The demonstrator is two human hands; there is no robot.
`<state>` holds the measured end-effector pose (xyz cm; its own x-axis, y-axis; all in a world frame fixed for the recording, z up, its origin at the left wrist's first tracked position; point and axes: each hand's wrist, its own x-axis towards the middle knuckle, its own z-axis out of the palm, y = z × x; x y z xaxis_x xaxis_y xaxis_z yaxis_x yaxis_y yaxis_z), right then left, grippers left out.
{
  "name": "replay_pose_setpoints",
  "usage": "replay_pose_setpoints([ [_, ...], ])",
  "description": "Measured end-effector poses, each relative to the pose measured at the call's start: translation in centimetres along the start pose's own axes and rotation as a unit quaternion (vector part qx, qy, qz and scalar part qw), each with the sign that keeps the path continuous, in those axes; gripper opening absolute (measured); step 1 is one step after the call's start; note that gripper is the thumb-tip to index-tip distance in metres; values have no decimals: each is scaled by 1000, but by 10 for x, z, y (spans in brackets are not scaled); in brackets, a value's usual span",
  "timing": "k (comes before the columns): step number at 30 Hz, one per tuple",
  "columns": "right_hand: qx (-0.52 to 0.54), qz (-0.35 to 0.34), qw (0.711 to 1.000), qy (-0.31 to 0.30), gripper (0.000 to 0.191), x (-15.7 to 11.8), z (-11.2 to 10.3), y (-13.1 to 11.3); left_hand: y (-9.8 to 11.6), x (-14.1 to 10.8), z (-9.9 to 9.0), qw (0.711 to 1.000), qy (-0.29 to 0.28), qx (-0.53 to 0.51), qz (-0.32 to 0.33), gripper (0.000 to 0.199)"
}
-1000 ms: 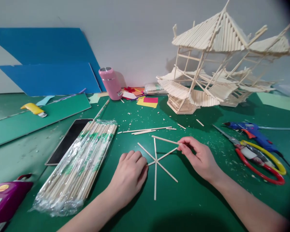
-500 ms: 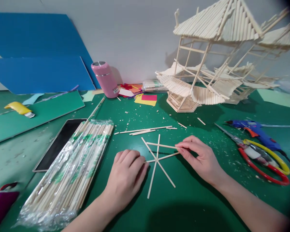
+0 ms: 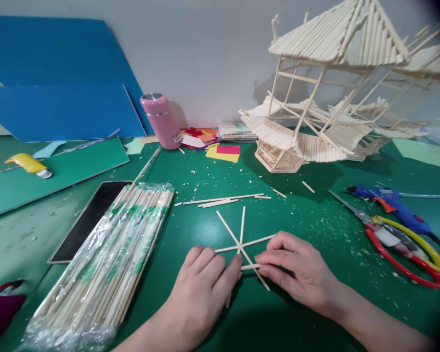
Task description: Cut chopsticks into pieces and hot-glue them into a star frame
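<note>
Three thin wooden sticks cross in a star (image 3: 239,244) on the green table. My left hand (image 3: 209,288) is closed over the star's lower-left arm, whose tip shows below the fingers. My right hand (image 3: 297,269) pinches a short wooden stick (image 3: 250,267) between thumb and fingers, low over the star's lower-right arm. The left end of that stick meets my left fingertips; whether they grip it too is hidden. The star's right arm reaches to my right index finger. Several loose sticks (image 3: 223,199) lie just behind the star.
Left: a plastic-wrapped bundle of sticks (image 3: 110,254) overlapping a dark tablet-like slab (image 3: 84,225), and a yellow cutter (image 3: 27,163). Behind: a pink flask (image 3: 163,122) and a stick-built pavilion model (image 3: 300,137). Right: scissors (image 3: 399,239) and a blue glue gun (image 3: 392,203).
My right hand has brought the short stick from the star's upper side down to its lower side. My left hand has moved right and nearer, from the left arm's end onto the lower-left arm.
</note>
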<state>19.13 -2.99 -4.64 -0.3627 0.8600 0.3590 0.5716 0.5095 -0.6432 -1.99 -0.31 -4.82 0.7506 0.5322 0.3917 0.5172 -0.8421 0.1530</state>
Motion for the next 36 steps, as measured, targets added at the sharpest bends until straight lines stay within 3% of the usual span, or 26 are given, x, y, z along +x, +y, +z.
replay_pose_setpoints([
  [11, 25, 45, 998, 46, 21, 1, -3, 2, -8, -2, 1, 999, 9, 9, -40, 22],
  [22, 31, 69, 993, 88, 22, 0, -2, 8, -21, -2, 5, 988, 3, -2, -154, 27],
  [36, 22, 86, 990, 108, 21, 2, -5, 11, -24, 2, 5, 983, -21, -12, -184, 25],
])
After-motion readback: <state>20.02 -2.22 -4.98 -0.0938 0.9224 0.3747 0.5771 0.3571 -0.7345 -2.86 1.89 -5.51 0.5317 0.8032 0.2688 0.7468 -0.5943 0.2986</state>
